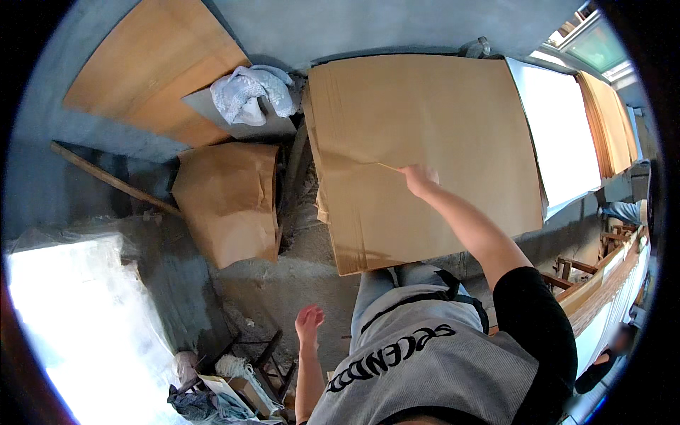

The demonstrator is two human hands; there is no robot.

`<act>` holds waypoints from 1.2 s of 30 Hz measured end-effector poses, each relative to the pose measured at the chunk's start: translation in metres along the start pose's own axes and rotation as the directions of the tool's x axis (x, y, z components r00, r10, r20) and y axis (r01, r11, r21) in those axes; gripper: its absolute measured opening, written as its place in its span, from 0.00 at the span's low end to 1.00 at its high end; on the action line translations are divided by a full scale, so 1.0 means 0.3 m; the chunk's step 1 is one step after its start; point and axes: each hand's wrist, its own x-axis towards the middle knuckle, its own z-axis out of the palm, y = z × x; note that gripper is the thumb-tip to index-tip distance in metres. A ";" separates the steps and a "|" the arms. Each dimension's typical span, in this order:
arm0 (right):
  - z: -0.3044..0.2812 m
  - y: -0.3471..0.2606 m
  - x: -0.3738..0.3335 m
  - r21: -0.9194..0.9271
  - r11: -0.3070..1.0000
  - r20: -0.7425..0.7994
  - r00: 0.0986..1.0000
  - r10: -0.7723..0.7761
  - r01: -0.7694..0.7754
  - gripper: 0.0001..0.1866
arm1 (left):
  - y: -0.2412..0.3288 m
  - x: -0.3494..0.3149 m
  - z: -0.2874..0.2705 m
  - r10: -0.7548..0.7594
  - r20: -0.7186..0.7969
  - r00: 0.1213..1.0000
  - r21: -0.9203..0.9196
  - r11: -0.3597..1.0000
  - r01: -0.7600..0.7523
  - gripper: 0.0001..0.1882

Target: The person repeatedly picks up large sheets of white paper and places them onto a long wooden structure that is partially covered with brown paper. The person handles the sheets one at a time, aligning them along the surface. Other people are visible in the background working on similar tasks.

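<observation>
While pinching a thin strip point(388, 168) by one end with the right hand point(422, 181), holds it on or just over the brown sheet point(453, 113), long way pointing left; has the left hand point(309, 322) half open, well apart.

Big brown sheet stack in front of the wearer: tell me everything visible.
The brown sheet stack is broad and roughly rectangular, lying flat, its near edge by the person's legs. It looks like paper or thin card: matte and plain, with creases on the left part of the top sheet. Uneven lower layers stick out along the left edge. White sheets lie alongside its right edge. The right hand, gripping a thin tan strip, is over it; contact is unclear.
</observation>
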 end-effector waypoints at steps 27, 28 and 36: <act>-0.045 -0.253 -0.221 -0.068 0.990 -0.008 0.992 0.122 -0.122 0.18 | 0.287 0.565 0.559 0.017 0.352 0.936 -0.232 0.970 0.069 0.10; -0.040 -0.235 -0.234 -0.049 0.987 0.013 0.988 0.153 -0.152 0.19 | 0.287 0.590 0.587 0.040 0.339 0.940 -0.271 0.961 0.057 0.10; -0.057 -0.099 -0.323 0.246 0.958 -0.089 0.981 0.172 -0.146 0.17 | 0.199 0.784 0.683 0.248 0.329 0.911 -0.345 0.930 -0.128 0.08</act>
